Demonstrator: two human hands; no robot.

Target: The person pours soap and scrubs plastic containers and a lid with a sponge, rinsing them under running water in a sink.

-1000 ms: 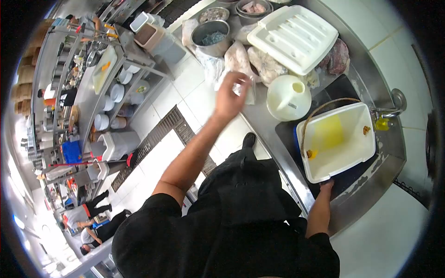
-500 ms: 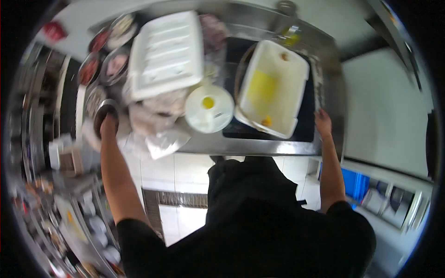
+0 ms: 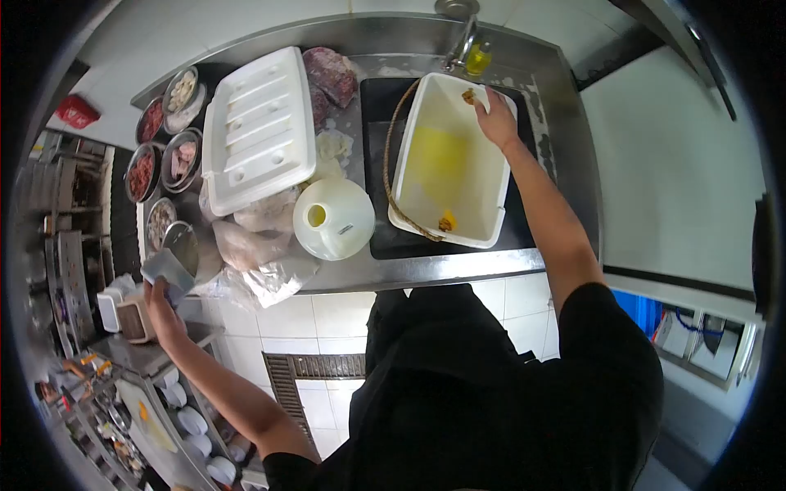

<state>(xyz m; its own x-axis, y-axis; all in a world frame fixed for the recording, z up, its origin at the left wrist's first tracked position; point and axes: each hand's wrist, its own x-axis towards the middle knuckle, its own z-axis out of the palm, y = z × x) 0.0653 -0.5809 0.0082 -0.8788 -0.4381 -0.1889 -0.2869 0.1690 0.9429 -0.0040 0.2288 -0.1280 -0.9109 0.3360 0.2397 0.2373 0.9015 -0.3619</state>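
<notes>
My left hand [image 3: 161, 301] holds a metal pot [image 3: 169, 271] by its outside at the counter's left end; the pot is tilted, and its contents are hard to make out. Across the sink [image 3: 526, 231], my right hand [image 3: 497, 123] grips the far right rim of a white tub [image 3: 494, 214], close to a knot of its rope handle [image 3: 390, 155]. Yellow liquid lies in the tub. Left of it stands a whitish plastic jug [image 3: 347, 219] with a round opening. Bagged meat [image 3: 254, 244] lies between the jug and the pot.
A white ridged lid [image 3: 260, 123] rests behind the bagged meat. Several metal bowls with food, one holding pink meat [image 3: 182, 159], stand at its left. Dark red meat [image 3: 331, 74] sits at the back. A faucet [image 3: 462, 45] and yellow bottle [image 3: 479, 60] are behind the tub.
The view has swung round to face the counter. My left hand has gone to the pot, which is now tilted. My right hand has moved from the tub's near side to its far right rim.
</notes>
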